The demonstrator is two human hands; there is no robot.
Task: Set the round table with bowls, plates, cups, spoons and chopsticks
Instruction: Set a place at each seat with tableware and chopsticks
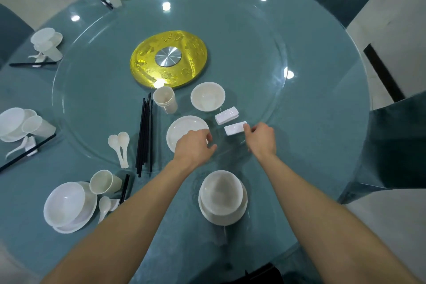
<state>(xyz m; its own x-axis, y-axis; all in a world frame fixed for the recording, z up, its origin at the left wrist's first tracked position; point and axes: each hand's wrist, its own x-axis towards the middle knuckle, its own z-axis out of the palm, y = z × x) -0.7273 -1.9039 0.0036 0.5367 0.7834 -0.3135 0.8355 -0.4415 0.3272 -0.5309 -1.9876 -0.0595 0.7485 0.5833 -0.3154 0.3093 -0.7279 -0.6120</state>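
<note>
On the glass turntable (92,104) lie the supplies: a white plate (182,128), a bowl (207,96), stacked cups (164,99), black chopsticks (145,136), two spoons (121,147) and two white chopstick rests. My right hand (261,137) pinches the right end of the nearer rest (234,128); the other rest (226,115) lies just behind it. My left hand (196,145) hovers over the plate's near right rim with fingers loosely curled and nothing visible between them. In front of me a bowl (221,191) sits on a plate (239,217).
Finished settings of bowl, plate, cup, spoon and chopsticks ring the left and far table edge, the closest one (69,205) at my near left. A gold disc (168,59) marks the turntable's centre. Teal-covered chairs (396,145) surround the table.
</note>
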